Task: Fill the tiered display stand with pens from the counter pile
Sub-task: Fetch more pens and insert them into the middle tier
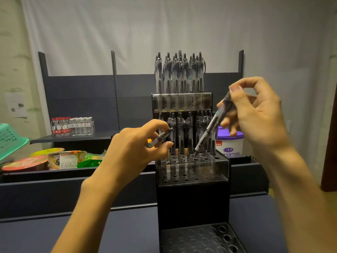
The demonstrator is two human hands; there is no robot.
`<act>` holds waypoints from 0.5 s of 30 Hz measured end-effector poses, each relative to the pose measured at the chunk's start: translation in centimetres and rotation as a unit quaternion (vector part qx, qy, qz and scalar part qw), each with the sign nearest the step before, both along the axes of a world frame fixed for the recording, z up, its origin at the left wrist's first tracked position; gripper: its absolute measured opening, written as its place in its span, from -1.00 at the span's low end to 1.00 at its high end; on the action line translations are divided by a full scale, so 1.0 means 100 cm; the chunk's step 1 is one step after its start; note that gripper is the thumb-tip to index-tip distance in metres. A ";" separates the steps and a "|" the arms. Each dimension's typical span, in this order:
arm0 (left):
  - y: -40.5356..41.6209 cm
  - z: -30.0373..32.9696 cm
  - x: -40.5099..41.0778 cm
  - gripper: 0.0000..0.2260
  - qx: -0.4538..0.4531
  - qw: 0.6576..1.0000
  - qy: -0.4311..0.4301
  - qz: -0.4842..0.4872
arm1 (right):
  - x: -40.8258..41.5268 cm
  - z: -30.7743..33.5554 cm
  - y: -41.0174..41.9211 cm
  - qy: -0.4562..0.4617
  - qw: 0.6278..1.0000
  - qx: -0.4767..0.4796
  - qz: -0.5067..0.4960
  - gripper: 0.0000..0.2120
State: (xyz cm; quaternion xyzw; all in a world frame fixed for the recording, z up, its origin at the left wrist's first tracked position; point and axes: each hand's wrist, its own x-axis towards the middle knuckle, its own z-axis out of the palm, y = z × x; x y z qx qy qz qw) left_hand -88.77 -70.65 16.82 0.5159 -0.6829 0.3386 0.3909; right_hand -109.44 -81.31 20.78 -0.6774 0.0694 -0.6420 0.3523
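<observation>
The tiered display stand (193, 198) is black with clear plastic fronts, and it stands on the dark counter (54, 232) right in front of the person. Its top tier holds a full group of upright pens (179, 73). The middle tier has a back row of pens (184, 132), while several holes in front of them are open. The bottom tier (202, 238) shows only round holes.

The right hand (255, 114) pinches one pen (209, 130) near its upper end between thumb and fingers. This pen is tilted, and its tip is at a hole in the middle tier, on the right side. Whether the tip is already inside the hole, I cannot tell.

The left hand (135, 148) grips another pen (160, 136) with curled fingers, just to the left of the middle tier; the pen lies at a slant.

Behind, water bottles (73, 126) stand on a shelf, food packages (51, 159) lie at the left beside a green basket (9, 139), and a white tub with a purple lid (231, 143) is behind the stand
</observation>
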 end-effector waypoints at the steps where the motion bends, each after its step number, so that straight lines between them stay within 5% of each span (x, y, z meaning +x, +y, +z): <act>1: 0.000 0.000 0.001 -0.71 0.001 1.000 -0.004 0.005 | -0.002 0.000 -0.002 -0.007 1.000 -0.008 -0.011 -0.92; 15: -0.003 -0.002 0.007 -0.69 0.007 0.999 -0.028 0.019 | 0.001 -0.005 -0.018 0.025 0.991 -0.065 -0.114 -0.90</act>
